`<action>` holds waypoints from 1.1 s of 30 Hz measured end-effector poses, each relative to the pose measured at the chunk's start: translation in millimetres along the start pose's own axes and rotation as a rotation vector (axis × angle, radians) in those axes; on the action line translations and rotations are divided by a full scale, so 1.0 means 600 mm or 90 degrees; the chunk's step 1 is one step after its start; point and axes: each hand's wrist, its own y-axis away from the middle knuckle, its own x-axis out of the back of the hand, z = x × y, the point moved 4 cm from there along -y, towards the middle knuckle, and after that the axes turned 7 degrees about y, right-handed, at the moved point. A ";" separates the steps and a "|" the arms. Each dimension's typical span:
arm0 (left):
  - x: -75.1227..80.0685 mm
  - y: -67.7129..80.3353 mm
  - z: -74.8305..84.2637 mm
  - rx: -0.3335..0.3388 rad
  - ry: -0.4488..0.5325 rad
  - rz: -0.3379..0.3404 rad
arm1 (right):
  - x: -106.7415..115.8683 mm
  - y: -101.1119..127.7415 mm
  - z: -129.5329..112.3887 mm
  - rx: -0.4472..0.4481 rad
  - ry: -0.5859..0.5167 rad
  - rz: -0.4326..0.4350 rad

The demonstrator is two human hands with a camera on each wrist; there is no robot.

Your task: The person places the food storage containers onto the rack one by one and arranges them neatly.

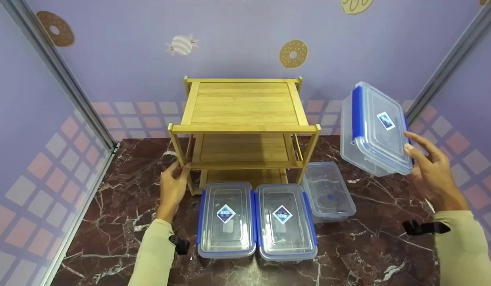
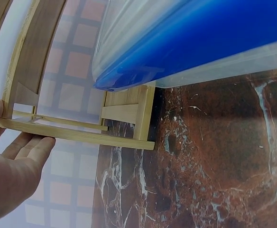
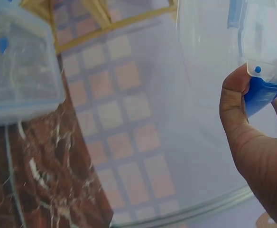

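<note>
A three-tier bamboo shelf rack stands at the back of the marble counter. My left hand rests against its front left leg, fingers nearly straight. My right hand holds a clear lidded container with blue clips tilted in the air to the right of the rack; the thumb and fingers pinch its blue clip. Two more lidded containers lie side by side in front of the rack. A lidless clear container sits to their right.
The dark red marble counter is enclosed by purple walls with pink squares and doughnut prints. Metal corner strips run up both back corners. The lidless container shows at the upper left of the right wrist view.
</note>
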 end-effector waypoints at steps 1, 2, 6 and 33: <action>0.000 0.000 0.000 -0.004 0.002 0.005 | -0.006 -0.002 -0.003 -0.002 0.004 -0.001; 0.000 -0.001 0.000 -0.007 0.006 0.007 | -0.012 -0.005 -0.006 -0.002 0.011 -0.002; -0.001 -0.004 -0.001 -0.013 0.011 0.012 | -0.037 -0.015 -0.021 -0.001 0.027 -0.008; 0.004 0.000 0.003 -0.019 -0.001 0.009 | -0.212 -0.102 -0.061 -0.075 0.226 -0.084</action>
